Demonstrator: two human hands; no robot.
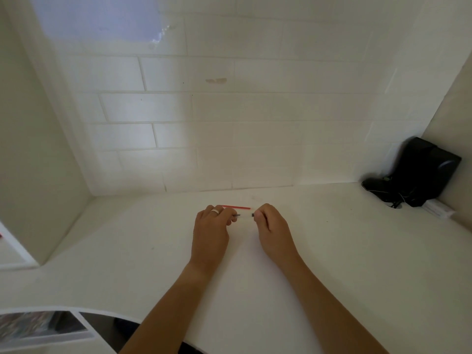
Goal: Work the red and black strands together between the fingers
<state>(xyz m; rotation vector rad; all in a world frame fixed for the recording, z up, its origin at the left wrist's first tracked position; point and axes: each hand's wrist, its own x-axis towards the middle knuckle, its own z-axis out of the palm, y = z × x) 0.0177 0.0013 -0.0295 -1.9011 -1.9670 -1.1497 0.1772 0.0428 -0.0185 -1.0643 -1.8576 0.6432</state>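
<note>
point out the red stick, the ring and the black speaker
red stick [236,207], head view, middle of its length
ring [215,211], head view, band on a left hand finger
black speaker [424,172], head view, its front face

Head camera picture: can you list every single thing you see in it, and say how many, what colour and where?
thin red stick: one, red, lying on the desk just beyond the two hands
small clear tube with dark ends: one, see-through with grey tips, held between both hands
black box-shaped device with cords: one, black, far right corner of the desk
flat white desk: one, white, under everything
white brick wall: one, white, behind the desk
silver ring: one, silver, on a left finger
left hand: one, fingers pinching the tube's left end
right hand: one, fingers pinching the tube's right end
</note>
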